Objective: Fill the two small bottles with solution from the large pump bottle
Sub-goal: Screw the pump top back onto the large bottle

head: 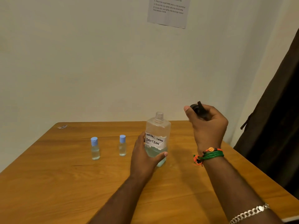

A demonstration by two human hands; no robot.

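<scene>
The large clear bottle (158, 135), labelled "contact lens solution", stands upright on the wooden table (64, 175) with its threaded neck uncovered and pale blue liquid in its lower part. My left hand (145, 156) grips its lower half. My right hand (207, 126) is raised to the right of the bottle, closed around the black pump top (198, 109). Two small clear bottles with blue caps stand upright to the left, one at the far left (95, 148) and one nearer the large bottle (122, 145). Both hold clear liquid.
A printed sheet (169, 12) is taped to the wall behind the table. A dark curtain (278, 110) hangs at the right. A small wrapper-like scrap (62, 126) lies at the table's far left corner.
</scene>
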